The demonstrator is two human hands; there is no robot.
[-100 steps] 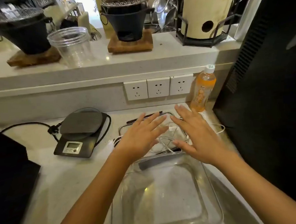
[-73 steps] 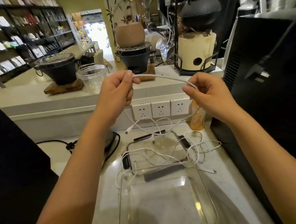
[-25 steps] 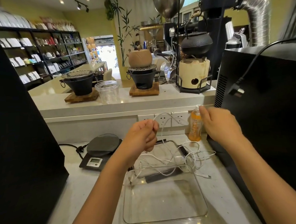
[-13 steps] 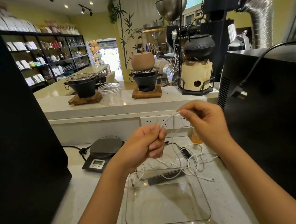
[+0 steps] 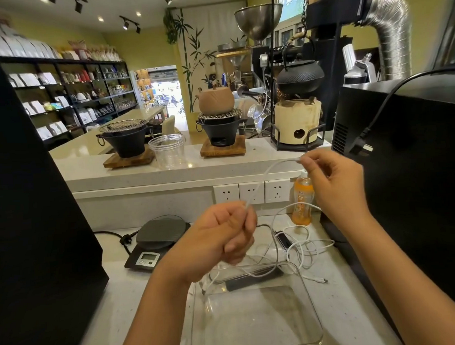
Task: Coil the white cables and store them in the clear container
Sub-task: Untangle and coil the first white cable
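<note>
The white cable (image 5: pixel 261 182) runs as a raised span through the middle of the frame, from the left hand (image 5: pixel 222 238) up and rightward to the right hand (image 5: pixel 332 182). Its remaining length drops from the right hand's side into a loose tangle of white cables (image 5: pixel 301 243) on the table (image 5: pixel 346 306), just behind the clear container (image 5: pixel 254 310), which sits at lower centre with no cable coiled in it yet; one strand droops over its far rim.

The left grip is clenched around the cable, which comes out at the top of the fist near the fingertips. The right grip pinches the cable between thumb and fingertips at the high end of the span. So the held stretch lies between the two grips, and the slack hangs below and behind them.

The main risk, as I judge it, is the tangle: pulling more length through could drag knotted loops along or snag on the dark flat object (image 5: pixel 282 242) lying under the pile. The trailing slack could also sweep against the orange bottle (image 5: pixel 303 197) standing just beside it and tip it. A light pinch may let the cable slip, loosening any loop formed.
</note>
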